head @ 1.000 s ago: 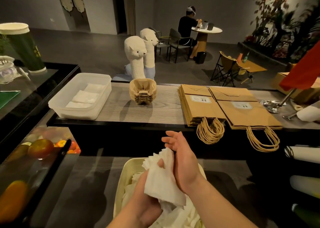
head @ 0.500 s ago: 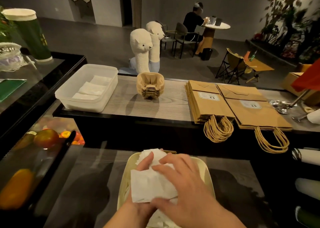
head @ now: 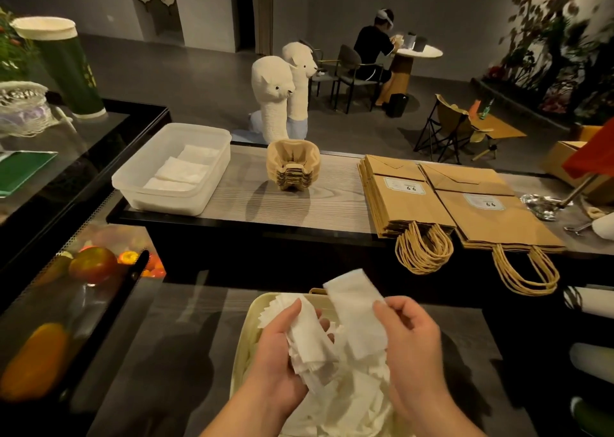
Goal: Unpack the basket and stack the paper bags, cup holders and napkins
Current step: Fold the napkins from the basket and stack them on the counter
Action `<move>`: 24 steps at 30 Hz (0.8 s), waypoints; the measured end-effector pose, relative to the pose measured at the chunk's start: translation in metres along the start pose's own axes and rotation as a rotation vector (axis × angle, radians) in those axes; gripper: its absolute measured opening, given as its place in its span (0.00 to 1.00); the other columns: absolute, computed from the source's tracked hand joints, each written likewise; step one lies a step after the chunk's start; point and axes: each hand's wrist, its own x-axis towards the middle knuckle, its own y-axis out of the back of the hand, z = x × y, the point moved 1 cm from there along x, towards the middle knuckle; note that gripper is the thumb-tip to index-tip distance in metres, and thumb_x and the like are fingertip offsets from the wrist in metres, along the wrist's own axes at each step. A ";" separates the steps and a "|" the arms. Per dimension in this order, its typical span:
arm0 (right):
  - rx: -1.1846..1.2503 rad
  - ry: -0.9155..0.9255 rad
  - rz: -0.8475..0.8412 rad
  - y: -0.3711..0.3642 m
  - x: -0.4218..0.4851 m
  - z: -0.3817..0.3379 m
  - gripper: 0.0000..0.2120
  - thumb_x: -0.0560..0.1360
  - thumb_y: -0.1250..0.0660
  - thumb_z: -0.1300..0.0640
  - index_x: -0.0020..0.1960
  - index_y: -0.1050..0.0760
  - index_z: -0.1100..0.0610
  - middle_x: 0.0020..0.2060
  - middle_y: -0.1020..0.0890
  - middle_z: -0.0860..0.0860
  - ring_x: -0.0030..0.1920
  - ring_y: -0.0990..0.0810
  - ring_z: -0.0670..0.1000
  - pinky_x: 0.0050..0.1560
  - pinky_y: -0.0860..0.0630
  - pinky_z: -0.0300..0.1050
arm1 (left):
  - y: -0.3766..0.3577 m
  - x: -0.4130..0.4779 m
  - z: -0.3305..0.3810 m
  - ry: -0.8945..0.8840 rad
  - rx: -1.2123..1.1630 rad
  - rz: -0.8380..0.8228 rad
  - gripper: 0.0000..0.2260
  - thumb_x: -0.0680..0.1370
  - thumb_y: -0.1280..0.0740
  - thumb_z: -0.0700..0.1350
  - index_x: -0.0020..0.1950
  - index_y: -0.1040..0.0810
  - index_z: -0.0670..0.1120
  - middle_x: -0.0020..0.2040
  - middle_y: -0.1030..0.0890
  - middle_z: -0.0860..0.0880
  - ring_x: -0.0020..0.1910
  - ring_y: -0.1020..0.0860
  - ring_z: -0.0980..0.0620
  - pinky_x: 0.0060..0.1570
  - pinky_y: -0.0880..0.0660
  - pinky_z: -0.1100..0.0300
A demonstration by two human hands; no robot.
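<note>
Nearest the camera, a cream basket sits on the dark lower counter. It holds a loose heap of white napkins; nothing else shows in it, though its bottom is hidden.

Both hands are over the basket. The left hand has its fingers curled round a crumpled bunch of napkins. The right hand pinches a single folded napkin between thumb and fingers, lifted just above the bunch. Whether the two touch is unclear.

To the left is a glass case with fruit inside.

Further back, on the raised wooden counter:
- A clear plastic tub at the left has a few flat napkins laid in it.
- The cup holders are nested in one stack at the middle.
- The paper bags lie at the right in two flat stacks side by side, one and the other, with handles hanging over the near edge.

Beyond the counter are two alpaca figures, and a person is seated at a round table.

Judgement on progress: bags and cup holders look done. Napkins are the step in hand, and it is early: the tub has only a few and most are in the basket. What is left appears to be flattening them and stacking them in the tub.
</note>
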 end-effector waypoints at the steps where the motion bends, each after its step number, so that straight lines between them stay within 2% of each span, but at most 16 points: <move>1: -0.009 0.010 0.065 0.002 0.004 -0.003 0.10 0.78 0.31 0.63 0.39 0.21 0.57 0.28 0.24 0.46 0.32 0.28 0.47 0.36 0.29 0.47 | -0.001 0.000 0.000 -0.042 0.029 0.069 0.30 0.69 0.25 0.51 0.66 0.20 0.34 0.50 0.17 0.36 0.47 0.19 0.39 0.55 0.22 0.45; 2: -0.048 0.056 0.104 0.003 0.006 -0.005 0.10 0.78 0.32 0.63 0.38 0.22 0.57 0.27 0.25 0.46 0.31 0.29 0.46 0.34 0.30 0.46 | -0.007 -0.003 -0.001 -0.060 0.034 0.082 0.30 0.68 0.25 0.52 0.64 0.19 0.35 0.48 0.17 0.38 0.44 0.19 0.41 0.52 0.22 0.46; 4: -0.179 0.175 0.078 0.001 0.004 -0.007 0.10 0.78 0.31 0.62 0.39 0.23 0.54 0.29 0.23 0.48 0.30 0.28 0.43 0.32 0.29 0.42 | -0.002 0.003 0.001 -0.082 0.045 0.133 0.29 0.66 0.24 0.55 0.60 0.18 0.36 0.49 0.16 0.38 0.44 0.19 0.41 0.52 0.22 0.46; 7: -0.438 0.282 -0.162 -0.012 -0.006 -0.003 0.08 0.78 0.30 0.56 0.40 0.22 0.48 0.37 0.19 0.44 0.38 0.21 0.45 0.37 0.23 0.41 | -0.006 0.002 -0.003 -0.018 0.120 0.040 0.31 0.70 0.27 0.62 0.58 0.16 0.36 0.56 0.16 0.36 0.53 0.18 0.36 0.61 0.23 0.43; 8: -0.500 0.300 -0.276 -0.017 -0.011 -0.002 0.07 0.77 0.30 0.53 0.41 0.21 0.47 0.39 0.19 0.42 0.42 0.20 0.45 0.41 0.23 0.39 | -0.010 -0.001 -0.004 0.016 0.140 -0.003 0.32 0.72 0.30 0.64 0.56 0.15 0.35 0.55 0.16 0.36 0.53 0.17 0.36 0.60 0.22 0.42; 9: -0.540 0.320 -0.388 -0.021 -0.015 -0.002 0.06 0.77 0.31 0.50 0.42 0.20 0.47 0.41 0.19 0.41 0.45 0.20 0.45 0.42 0.24 0.38 | -0.008 0.002 -0.005 0.032 0.140 -0.016 0.33 0.73 0.33 0.65 0.54 0.14 0.35 0.53 0.15 0.35 0.50 0.15 0.37 0.56 0.20 0.43; 10: -0.560 0.343 -0.469 -0.023 -0.018 -0.002 0.07 0.77 0.32 0.48 0.43 0.19 0.46 0.42 0.19 0.41 0.46 0.20 0.46 0.43 0.25 0.36 | -0.010 -0.001 -0.004 0.051 0.149 -0.041 0.34 0.73 0.33 0.66 0.53 0.14 0.34 0.51 0.15 0.35 0.47 0.14 0.37 0.51 0.18 0.45; 11: -0.554 0.352 -0.501 -0.023 -0.018 -0.003 0.08 0.78 0.34 0.47 0.43 0.19 0.46 0.42 0.18 0.42 0.46 0.20 0.47 0.42 0.25 0.37 | -0.009 -0.002 -0.004 0.068 0.169 -0.066 0.34 0.72 0.31 0.66 0.55 0.15 0.34 0.52 0.16 0.35 0.49 0.15 0.37 0.52 0.18 0.44; 13: -0.437 0.269 -0.447 -0.017 -0.008 -0.006 0.11 0.82 0.37 0.52 0.45 0.18 0.46 0.42 0.17 0.45 0.45 0.19 0.47 0.44 0.21 0.44 | 0.001 0.003 -0.001 0.070 0.159 -0.103 0.36 0.67 0.19 0.61 0.63 0.18 0.34 0.57 0.19 0.35 0.56 0.20 0.37 0.64 0.25 0.42; 15: -0.385 0.210 -0.374 -0.009 0.007 -0.010 0.12 0.82 0.37 0.59 0.47 0.19 0.45 0.45 0.17 0.43 0.47 0.19 0.45 0.48 0.21 0.46 | 0.004 0.003 0.002 0.062 0.289 -0.139 0.35 0.61 0.16 0.50 0.63 0.18 0.34 0.53 0.19 0.36 0.51 0.20 0.38 0.59 0.25 0.44; 17: -0.518 0.274 -0.423 -0.003 0.023 -0.020 0.14 0.78 0.31 0.60 0.53 0.22 0.40 0.51 0.21 0.34 0.55 0.23 0.38 0.53 0.25 0.38 | 0.006 0.004 0.006 0.065 0.454 -0.166 0.28 0.60 0.20 0.42 0.58 0.16 0.35 0.49 0.18 0.36 0.45 0.18 0.39 0.52 0.22 0.46; 20: -0.724 0.235 -0.825 -0.006 0.045 -0.038 0.31 0.72 0.24 0.54 0.68 0.33 0.34 0.62 0.29 0.28 0.67 0.31 0.33 0.65 0.31 0.34 | -0.007 -0.006 0.019 0.089 0.708 -0.253 0.20 0.65 0.26 0.34 0.56 0.13 0.43 0.51 0.16 0.39 0.48 0.16 0.43 0.51 0.19 0.49; 22: -0.769 0.147 -1.063 -0.011 0.054 -0.046 0.41 0.69 0.21 0.54 0.73 0.38 0.35 0.67 0.30 0.31 0.68 0.31 0.34 0.69 0.29 0.40 | -0.010 -0.006 0.028 0.103 0.859 -0.277 0.23 0.68 0.28 0.32 0.61 0.16 0.46 0.53 0.15 0.42 0.51 0.16 0.45 0.52 0.19 0.52; 24: -0.784 0.094 -1.144 -0.019 0.057 -0.053 0.44 0.68 0.20 0.58 0.74 0.39 0.34 0.67 0.29 0.34 0.63 0.27 0.37 0.63 0.20 0.50 | -0.015 -0.007 0.035 0.109 0.941 -0.293 0.27 0.69 0.28 0.32 0.67 0.21 0.44 0.57 0.16 0.41 0.54 0.17 0.46 0.58 0.20 0.50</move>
